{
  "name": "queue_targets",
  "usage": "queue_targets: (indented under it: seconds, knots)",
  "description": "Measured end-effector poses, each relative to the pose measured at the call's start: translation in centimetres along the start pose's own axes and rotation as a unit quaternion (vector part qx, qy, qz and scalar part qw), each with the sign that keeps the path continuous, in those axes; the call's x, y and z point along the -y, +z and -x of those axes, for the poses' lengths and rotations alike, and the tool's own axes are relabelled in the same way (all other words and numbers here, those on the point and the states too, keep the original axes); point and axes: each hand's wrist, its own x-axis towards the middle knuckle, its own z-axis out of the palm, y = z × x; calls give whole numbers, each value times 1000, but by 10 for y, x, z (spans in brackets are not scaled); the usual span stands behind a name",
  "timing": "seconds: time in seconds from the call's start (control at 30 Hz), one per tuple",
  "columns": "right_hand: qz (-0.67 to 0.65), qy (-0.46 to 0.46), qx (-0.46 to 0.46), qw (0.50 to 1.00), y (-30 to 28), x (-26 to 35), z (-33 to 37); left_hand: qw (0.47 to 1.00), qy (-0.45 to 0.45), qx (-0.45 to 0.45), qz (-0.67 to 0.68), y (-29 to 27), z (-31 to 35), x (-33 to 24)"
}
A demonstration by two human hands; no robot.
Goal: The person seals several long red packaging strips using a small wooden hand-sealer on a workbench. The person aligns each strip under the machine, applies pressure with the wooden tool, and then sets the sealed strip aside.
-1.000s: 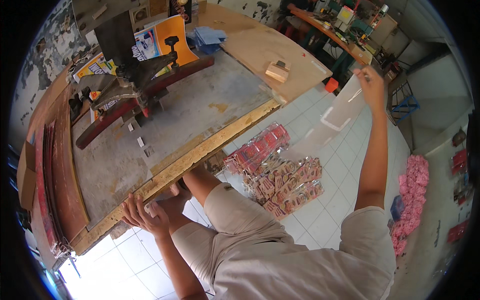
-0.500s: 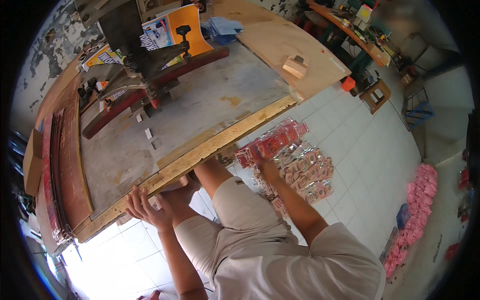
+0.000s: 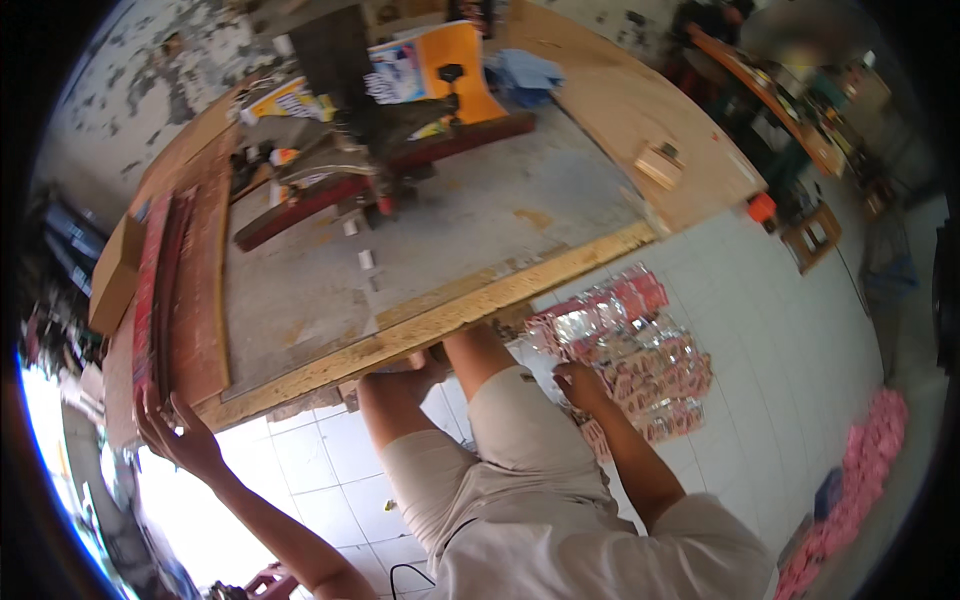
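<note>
My left hand (image 3: pixel 180 440) is at the near left corner of the work table (image 3: pixel 440 335), its fingers spread. The fingertips are at the near end of a bundle of long red strips (image 3: pixel 152 300); whether they touch it I cannot tell. My right hand (image 3: pixel 580 385) hangs low beside my knee with curled fingers, and whatever may be in them is hidden. Just beyond it, rows of flat clear-wrapped packages with red and pink contents (image 3: pixel 640 345) lie on the tiled floor.
A dark metal press-like machine (image 3: pixel 370 150) with a red-edged bar stands on the table. Blue sheets (image 3: pixel 527 75), a small wooden block (image 3: pixel 660 165) and a cardboard box (image 3: pixel 118 275) are around it. A pink pile (image 3: pixel 865 460) lies at the right.
My left hand has moved left along the table's front edge to the corner by the red strips. My right hand has drawn back from the packages. The view has shifted left and blurred slightly.
</note>
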Motion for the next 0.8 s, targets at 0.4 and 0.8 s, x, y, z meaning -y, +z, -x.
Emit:
queue_targets:
  seconds: [0.4, 0.8]
  knots:
    - [-58, -211, -244, 945, -72, 140, -30, 987, -29, 160, 12, 4, -15, 89]
    - [8, -278, -249, 928, -89, 182, -75, 933, -94, 344, 44, -12, -67, 138]
